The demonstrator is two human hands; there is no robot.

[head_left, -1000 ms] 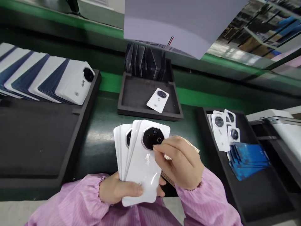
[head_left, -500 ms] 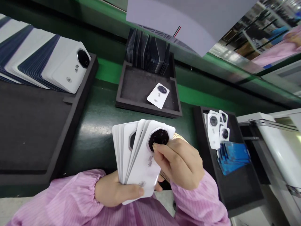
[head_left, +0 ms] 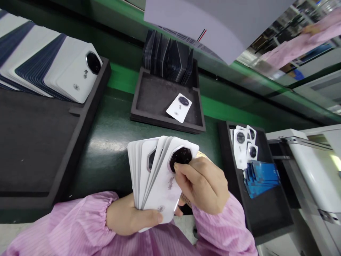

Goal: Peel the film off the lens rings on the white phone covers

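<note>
My left hand is closed round the lower end of a fanned stack of thin white phone back panels, its thumb lying across the front one. That front panel has a dark octagonal camera patch at its top and small dark print below. Over the patch, my right hand is closed in a pinch, with a fingertip touching the patch's lower left part. What the pinch holds, if anything, is hidden. Behind the right hand a gold-coloured dotted surface peeks out.
On the left a large dark tray bears rows of white panels. The tray ahead has upright dark sheets and one small white panel. At right, another tray contains white panels and blue sheets.
Both hands and the panels keep nearly the same pose. The view has shifted slightly. In the background at upper right, a pink-sleeved arm has moved leftward.
</note>
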